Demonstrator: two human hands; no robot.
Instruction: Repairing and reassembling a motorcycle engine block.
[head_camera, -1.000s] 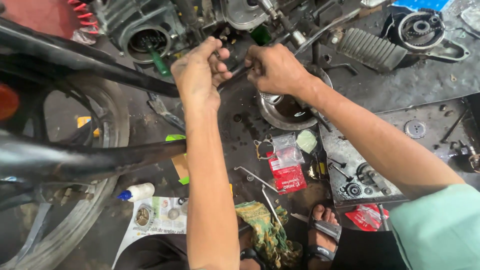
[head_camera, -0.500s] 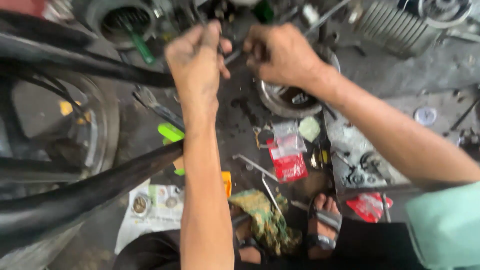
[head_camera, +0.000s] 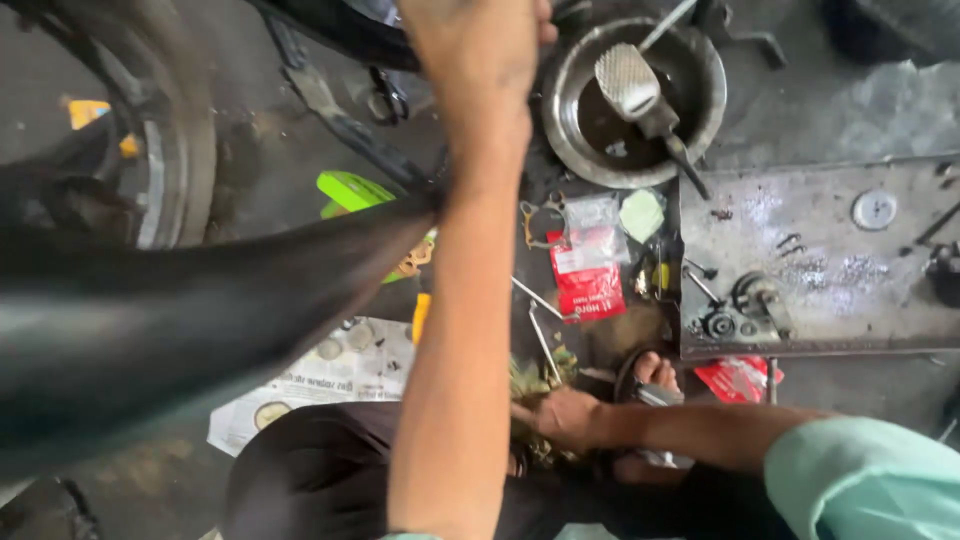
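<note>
Right hand (head_camera: 565, 415) dropped to rag (head_camera: 535, 385), apparently grasping; left hand (head_camera: 480, 50) raised, grip unclear.

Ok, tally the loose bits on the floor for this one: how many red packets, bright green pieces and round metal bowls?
Red packets: 2 (one just below the bowl, one under the metal tray)
Bright green piece: 1
Round metal bowl: 1
Total: 4
</note>
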